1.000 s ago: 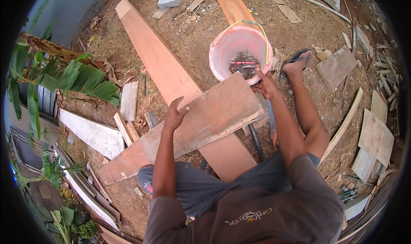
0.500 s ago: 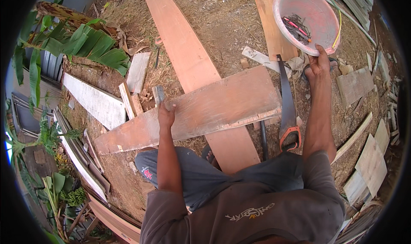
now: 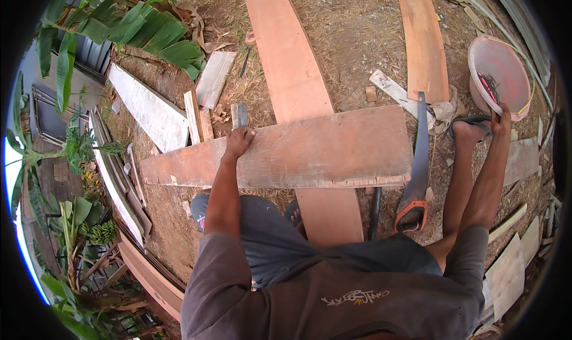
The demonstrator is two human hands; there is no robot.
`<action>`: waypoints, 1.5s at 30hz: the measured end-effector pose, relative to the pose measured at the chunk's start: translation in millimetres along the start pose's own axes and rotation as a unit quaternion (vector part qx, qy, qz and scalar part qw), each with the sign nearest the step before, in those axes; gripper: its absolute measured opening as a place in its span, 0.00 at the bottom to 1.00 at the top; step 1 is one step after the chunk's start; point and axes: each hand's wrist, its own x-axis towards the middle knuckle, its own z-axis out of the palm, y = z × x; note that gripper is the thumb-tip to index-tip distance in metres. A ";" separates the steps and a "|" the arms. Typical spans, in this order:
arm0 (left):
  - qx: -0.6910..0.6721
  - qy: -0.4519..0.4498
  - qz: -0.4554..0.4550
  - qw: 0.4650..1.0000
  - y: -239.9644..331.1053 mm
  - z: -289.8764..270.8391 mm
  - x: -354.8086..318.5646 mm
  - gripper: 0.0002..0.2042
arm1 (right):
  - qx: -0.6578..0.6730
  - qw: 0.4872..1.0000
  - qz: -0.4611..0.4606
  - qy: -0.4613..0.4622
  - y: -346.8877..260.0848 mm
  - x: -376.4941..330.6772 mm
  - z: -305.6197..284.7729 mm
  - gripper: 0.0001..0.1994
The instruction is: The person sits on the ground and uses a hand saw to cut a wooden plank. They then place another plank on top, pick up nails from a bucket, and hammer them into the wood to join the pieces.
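A weathered wooden plank (image 3: 333,146) lies crosswise in front of me, over a longer reddish plank (image 3: 292,60). My left hand (image 3: 240,142) is closed at the far edge of the crosswise plank, its fingertips partly hidden. Just beyond it a short grey wood block (image 3: 239,115) sticks out past that edge. Far to the right, my right hand (image 3: 501,118) grips the near rim of a worn pink plastic bucket (image 3: 506,81). Dark nails and a bright pink stick-like thing (image 3: 492,91) lie inside. A handsaw (image 3: 415,161) with an orange handle lies by the plank's right end.
Another plank (image 3: 424,48) lies beyond the saw. A white board (image 3: 149,107) and several offcuts lie on the left, near banana leaves (image 3: 149,30). A dark bar (image 3: 375,212) juts out by my knee. Stacked boards (image 3: 152,274) stand at the lower left.
The bucket has moved right with my right hand on its rim. My left hand has gone from thumb out to curled at the plank's edge. The view has shifted too.
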 end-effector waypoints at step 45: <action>-0.020 0.016 0.060 0.998 148.1 38.6 -17.5 0.46 | -0.889 0.209 0.150 -0.379 213.0 -476.7 -104.2 0.21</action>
